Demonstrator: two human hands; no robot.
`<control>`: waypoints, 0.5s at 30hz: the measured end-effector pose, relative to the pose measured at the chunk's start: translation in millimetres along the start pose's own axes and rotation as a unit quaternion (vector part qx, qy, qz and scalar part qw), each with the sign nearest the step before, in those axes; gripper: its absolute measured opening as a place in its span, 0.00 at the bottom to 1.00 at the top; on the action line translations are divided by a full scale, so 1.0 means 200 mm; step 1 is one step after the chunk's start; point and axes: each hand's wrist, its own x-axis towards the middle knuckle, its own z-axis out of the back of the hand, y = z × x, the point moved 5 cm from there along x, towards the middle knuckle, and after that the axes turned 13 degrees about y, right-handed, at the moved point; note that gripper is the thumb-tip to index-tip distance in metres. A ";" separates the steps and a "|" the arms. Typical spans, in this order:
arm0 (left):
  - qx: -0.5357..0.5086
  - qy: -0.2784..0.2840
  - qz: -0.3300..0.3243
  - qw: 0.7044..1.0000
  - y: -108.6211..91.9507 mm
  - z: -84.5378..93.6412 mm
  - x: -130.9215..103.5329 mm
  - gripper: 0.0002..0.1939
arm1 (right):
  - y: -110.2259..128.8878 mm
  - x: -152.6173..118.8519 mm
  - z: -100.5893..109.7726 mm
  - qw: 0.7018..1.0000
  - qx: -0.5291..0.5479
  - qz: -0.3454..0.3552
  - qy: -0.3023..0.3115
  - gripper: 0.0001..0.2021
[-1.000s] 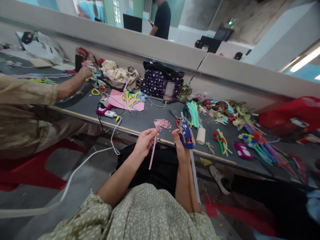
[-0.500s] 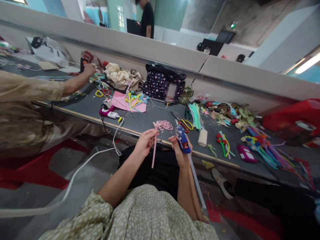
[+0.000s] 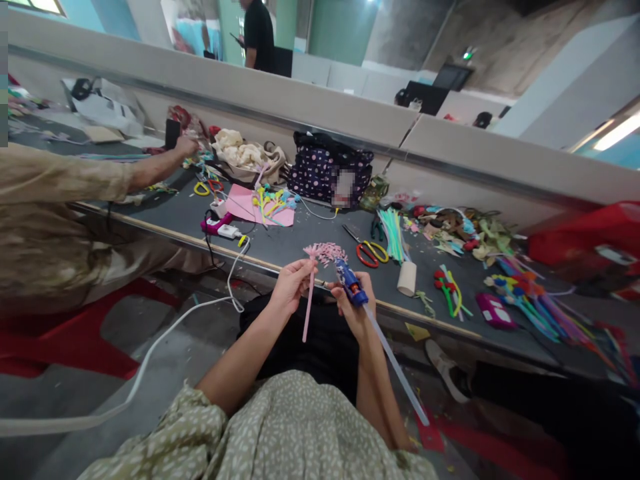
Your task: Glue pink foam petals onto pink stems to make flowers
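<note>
Pink, slim pipe cleaner [image 3: 309, 307] with spread tuft at its upper end, near and left of the scissors [image 3: 364, 244], hanging almost upright from left hand [image 3: 293, 287]. Pinched together, thumb and fingers of this hand, just below the tuft. Blue glue gun [image 3: 351, 283] in right hand [image 3: 357, 315], on the near side of the scissors, with tip towards the tuft; not possible to tell if touching. Fingers curled around the gun, thumb a little apart; pressure of the grip not possible to see. Long translucent glue stick [image 3: 397, 368] out of the back of the gun, slanting down.

On the dark table [image 3: 300, 230], just left of the scissors, small pile of cut pink pieces [image 3: 331, 252]. To the right of the scissors, beige cylinder [image 3: 407, 279]; farther right, red and green pipe cleaners [image 3: 450, 291]. Beyond and right of the scissors, bundle of mint-green pipe cleaners [image 3: 393, 233]. Well left of the scissors, magenta power strip [image 3: 217, 225] and, a little farther, pink sheet [image 3: 239, 200] under yellow and blue flower-like pieces [image 3: 270, 202]. Behind the scissors, dark polka-dot bag [image 3: 315, 167]. Far left of them, hand of a co-worker [image 3: 186, 147] near a dark phone-like object [image 3: 173, 133].
</note>
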 end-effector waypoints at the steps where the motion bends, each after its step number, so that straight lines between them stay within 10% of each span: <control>1: -0.004 -0.001 0.001 1.000 0.00 0.00 0.00 0.19 | 0.00 0.00 0.00 1.000 0.006 -0.002 -0.006 0.21; 15: -0.023 0.033 0.000 0.999 -0.01 -0.01 0.02 0.15 | 0.00 -0.01 0.04 0.997 -0.062 0.047 -0.021 0.14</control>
